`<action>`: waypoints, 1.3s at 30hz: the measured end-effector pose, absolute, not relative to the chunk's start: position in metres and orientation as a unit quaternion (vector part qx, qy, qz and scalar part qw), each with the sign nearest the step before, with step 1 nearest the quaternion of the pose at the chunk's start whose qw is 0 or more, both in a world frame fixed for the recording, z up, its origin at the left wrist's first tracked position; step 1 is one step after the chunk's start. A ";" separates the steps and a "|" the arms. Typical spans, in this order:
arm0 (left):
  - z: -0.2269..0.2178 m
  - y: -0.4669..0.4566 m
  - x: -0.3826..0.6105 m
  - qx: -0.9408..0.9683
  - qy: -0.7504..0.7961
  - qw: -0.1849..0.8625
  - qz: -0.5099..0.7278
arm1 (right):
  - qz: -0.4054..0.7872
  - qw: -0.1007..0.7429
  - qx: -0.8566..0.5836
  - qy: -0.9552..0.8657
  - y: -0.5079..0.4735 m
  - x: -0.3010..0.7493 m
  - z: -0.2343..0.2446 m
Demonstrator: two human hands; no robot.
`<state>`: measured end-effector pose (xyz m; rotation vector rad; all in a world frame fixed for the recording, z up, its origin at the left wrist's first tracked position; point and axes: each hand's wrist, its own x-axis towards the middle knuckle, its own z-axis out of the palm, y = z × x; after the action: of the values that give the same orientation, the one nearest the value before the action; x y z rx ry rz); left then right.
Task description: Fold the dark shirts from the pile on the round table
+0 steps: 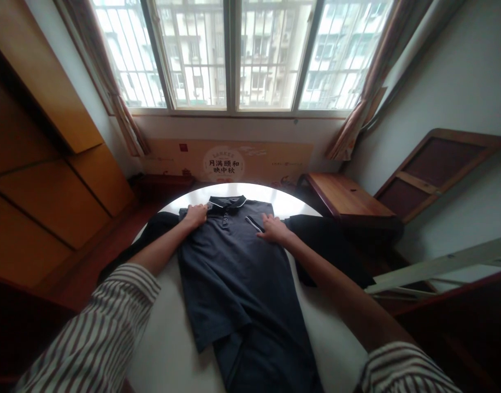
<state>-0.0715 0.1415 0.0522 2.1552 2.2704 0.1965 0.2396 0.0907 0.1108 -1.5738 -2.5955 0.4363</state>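
A dark grey-blue polo shirt [237, 262] lies front up on a white round table [168, 322], its collar toward the window. Its black collar has a white trim line, and a short buttoned placket runs below it. My left hand [196, 215] rests on the shirt's left shoulder beside the collar, fingers laid out over the cloth. Over the chest on the right, my right hand [273, 227] touches the fabric next to the white-edged pocket trim [254, 224], fingers apart. The lower cloth is creased, with one corner overlapping the rest, and runs out of view at the bottom.
Black shapes [324, 243] flank the table on both sides; I cannot tell what they are. A wooden side table [344, 191] stands at the right, near a leaning wood-framed panel [426, 164]. Orange-brown cabinets [37, 202] line the left. Beyond the table is a barred window [229, 54].
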 end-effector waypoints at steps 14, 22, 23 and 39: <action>0.110 0.189 -0.128 0.536 0.829 -0.022 0.159 | 0.014 0.083 -0.691 -0.718 0.176 0.293 0.138; 0.078 0.015 -0.038 0.909 0.357 0.178 0.121 | 0.115 0.077 -0.423 -0.896 0.022 0.299 0.095; 0.074 -0.013 -0.033 0.920 0.327 0.190 0.105 | 0.140 0.064 -0.391 -0.907 -0.004 0.305 0.087; 0.077 -0.121 -0.086 0.857 0.404 0.310 0.076 | 0.263 -0.004 -0.245 -0.933 -0.110 0.329 0.071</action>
<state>-0.0861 -0.1212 0.0767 2.2639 1.0658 0.1999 0.3285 -0.1102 0.0707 -0.7711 -2.9381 0.8297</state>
